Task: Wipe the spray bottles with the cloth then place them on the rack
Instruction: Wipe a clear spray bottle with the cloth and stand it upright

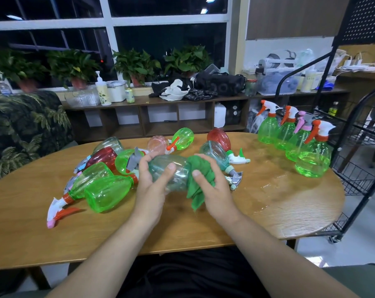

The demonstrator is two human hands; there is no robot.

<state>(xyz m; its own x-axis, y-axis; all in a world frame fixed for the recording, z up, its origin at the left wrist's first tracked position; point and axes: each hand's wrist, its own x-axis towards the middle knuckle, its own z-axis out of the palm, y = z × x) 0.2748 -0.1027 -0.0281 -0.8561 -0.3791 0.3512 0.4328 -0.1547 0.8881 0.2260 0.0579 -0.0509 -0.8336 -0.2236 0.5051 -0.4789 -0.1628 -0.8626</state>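
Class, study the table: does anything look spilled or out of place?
Yes. A shiny wet patch spreads across the table to the right of the cloth; it looks like spilled water.

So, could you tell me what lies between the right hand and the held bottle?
The green cloth: the right hand grips it against the bottle held by the left hand, as the head view shows.

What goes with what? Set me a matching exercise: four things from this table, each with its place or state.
Things:
1. green cloth
2. clear bottle
3. red bottle
4. rightmost green bottle

States:
A. stands upright near the right edge of the table
B. lies on its side beyond the hands
C. gripped by the left hand
D. bunched in the right hand

Pairs: 1-D, 2-C, 3-B, 4-A
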